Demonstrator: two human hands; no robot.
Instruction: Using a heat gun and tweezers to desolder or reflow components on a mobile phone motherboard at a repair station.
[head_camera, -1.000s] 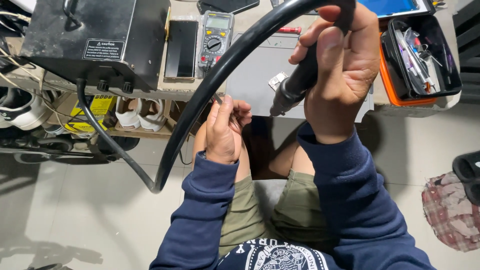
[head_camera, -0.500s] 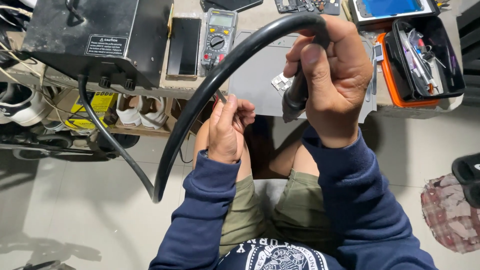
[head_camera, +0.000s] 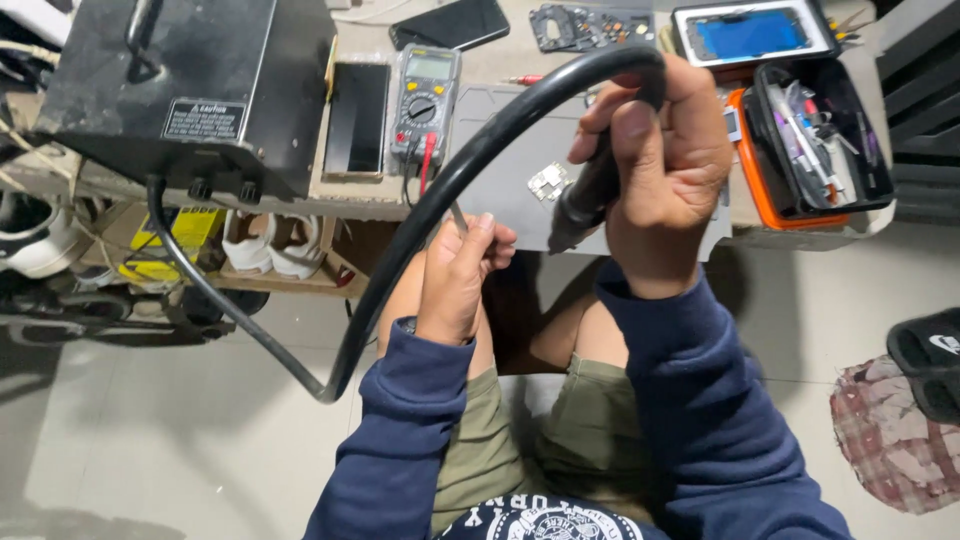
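The person wears a navy blue sweatshirt with long sleeves ending in ribbed cuffs at the wrists of the left hand (head_camera: 455, 285) and right hand (head_camera: 665, 180). Below the cuffs, olive green shorts cover the thighs; a white printed emblem marks the chest.

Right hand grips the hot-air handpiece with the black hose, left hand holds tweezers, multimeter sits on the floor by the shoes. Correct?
One thing is off: the head view shows the multimeter on the workbench, beside the black box, not on the floor. The rest holds: the right hand grips the handpiece with the black hose, and the left hand holds a thin metal tool, apparently tweezers.
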